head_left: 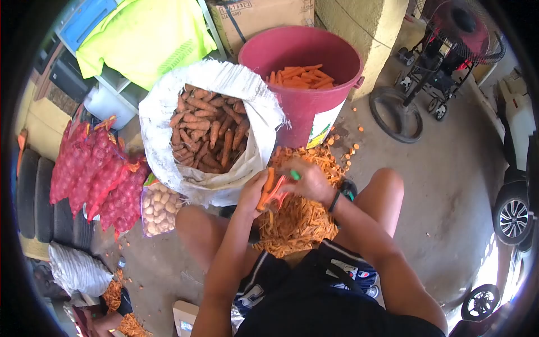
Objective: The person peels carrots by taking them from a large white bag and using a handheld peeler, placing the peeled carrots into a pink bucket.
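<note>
My left hand (252, 191) is closed around an orange carrot (266, 190), held tilted in front of my knees. Beside it my right hand (310, 181), slightly blurred, grips a peeler (277, 194) with red parts against the carrot; a bit of green shows at the fingers. Below both hands a heap of orange peelings (297, 227) lies between my legs. Just beyond them stands an open white sack (160, 121) of unpeeled, dirt-brown carrots (216, 126). Behind it, a dark red tub (292, 109) holds bright peeled carrots (303, 77).
Red mesh bags of onions (101, 174) and a bag of potatoes (160, 210) lie left. Tyres (44, 196) stand by the wall. A fan (463, 25) with a round base is at the upper right. Carrot pieces (351, 151) litter the floor. Another person's limb shows lower left.
</note>
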Motion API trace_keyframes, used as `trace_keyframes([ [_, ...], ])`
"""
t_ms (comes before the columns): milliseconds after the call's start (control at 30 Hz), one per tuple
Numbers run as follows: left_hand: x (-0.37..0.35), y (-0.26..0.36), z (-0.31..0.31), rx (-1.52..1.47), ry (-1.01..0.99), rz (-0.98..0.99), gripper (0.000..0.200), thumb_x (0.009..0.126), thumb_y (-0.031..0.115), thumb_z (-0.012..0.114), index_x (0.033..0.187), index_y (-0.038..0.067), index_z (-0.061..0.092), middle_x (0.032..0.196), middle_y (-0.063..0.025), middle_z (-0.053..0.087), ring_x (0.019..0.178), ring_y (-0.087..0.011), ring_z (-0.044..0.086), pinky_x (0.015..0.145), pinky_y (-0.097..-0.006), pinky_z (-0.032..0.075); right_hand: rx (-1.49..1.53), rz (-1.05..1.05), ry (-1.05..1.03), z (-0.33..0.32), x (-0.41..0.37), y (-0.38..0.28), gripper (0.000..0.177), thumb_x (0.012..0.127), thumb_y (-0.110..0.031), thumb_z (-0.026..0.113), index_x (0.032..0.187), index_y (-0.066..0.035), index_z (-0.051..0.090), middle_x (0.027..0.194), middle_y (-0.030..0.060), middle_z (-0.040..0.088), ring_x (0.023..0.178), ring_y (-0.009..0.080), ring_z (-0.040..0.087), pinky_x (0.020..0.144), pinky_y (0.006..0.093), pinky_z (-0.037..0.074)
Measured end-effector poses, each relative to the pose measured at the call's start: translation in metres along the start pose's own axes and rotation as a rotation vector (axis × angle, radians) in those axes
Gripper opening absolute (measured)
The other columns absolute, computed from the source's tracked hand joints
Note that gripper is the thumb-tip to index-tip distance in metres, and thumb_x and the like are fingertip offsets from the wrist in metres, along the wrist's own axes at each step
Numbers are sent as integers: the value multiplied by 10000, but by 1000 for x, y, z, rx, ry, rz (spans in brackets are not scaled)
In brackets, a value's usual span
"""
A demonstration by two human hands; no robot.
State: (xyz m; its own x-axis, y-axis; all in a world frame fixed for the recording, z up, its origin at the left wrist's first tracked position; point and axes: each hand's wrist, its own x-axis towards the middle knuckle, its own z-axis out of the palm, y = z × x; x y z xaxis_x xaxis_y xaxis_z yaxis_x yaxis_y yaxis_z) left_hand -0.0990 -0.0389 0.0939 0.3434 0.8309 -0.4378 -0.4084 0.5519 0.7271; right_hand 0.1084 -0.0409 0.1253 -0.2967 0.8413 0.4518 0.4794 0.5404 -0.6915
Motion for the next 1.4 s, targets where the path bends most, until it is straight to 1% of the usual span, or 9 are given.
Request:
trace_keyframes([
  [200,-7,4,-8,-14,-5,-38,337,1062,294,485,1294,60,553,997,-55,618,770,-124,620,597,-281,525,-19,422,174,-19,15,39,446,711,-251,886,1049,-67,660,887,122,673,817,303,683,717,397,556],
  [333,-6,5,9,-59,124,-29,346,1049,297,520,1295,58,566,957,-51,625,743,-125,610,619,-283,543,6,-20,-37,0,-1,-14,450,720,-259,880,1064,-68,661,922,141,684,796,296,691,729,400,562],
  [467,-6,-7,-18,193,49,-32,335,1043,313,534,1266,67,584,866,-38,625,711,-137,619,635,-295,562,-162,154,124,-15,13,39,452,734,-247,863,1091,-56,663,907,158,693,789,309,696,718,408,563],
  [633,2,32,-10,-1,-107,30,435,1031,386,533,1332,73,512,1009,-68,633,879,-152,637,753,-315,561,-303,400,29,-12,-2,68,377,811,-278,780,1097,-68,654,898,180,678,794,335,686,708,443,558],
  [700,-19,22,-20,179,-97,-148,418,1037,302,540,1375,63,483,1078,-83,637,942,-161,646,822,-325,557,-300,399,-32,0,-12,55,329,844,-266,735,1090,-69,644,914,192,672,827,352,682,731,458,553],
  [933,-21,1,-11,232,-174,49,515,971,63,632,1443,32,428,1152,-61,612,974,-155,643,899,-348,563,-182,318,-180,30,-24,22,290,858,-272,694,1055,-66,639,944,218,661,907,396,655,757,487,538],
  [1133,-18,2,-24,522,-65,305,481,902,136,748,1321,0,552,1103,-55,643,971,-131,626,866,-276,510,-63,421,-167,-11,2,12,498,860,-491,728,946,-5,662,776,222,648,790,396,672,723,472,523],
  [1333,-21,8,-20,996,31,482,399,913,154,741,1248,-12,602,1005,-68,669,944,-114,635,837,-258,505,-59,491,-328,-25,-1,21,649,878,-617,663,1052,9,660,829,218,671,825,359,686,761,458,518],
  [1400,-18,7,-17,668,1,328,363,935,159,718,1234,-12,604,977,-61,674,885,-102,644,793,-251,515,-3,426,-293,-17,-6,24,669,878,-617,663,1081,19,651,826,202,675,820,338,683,766,446,518],
])
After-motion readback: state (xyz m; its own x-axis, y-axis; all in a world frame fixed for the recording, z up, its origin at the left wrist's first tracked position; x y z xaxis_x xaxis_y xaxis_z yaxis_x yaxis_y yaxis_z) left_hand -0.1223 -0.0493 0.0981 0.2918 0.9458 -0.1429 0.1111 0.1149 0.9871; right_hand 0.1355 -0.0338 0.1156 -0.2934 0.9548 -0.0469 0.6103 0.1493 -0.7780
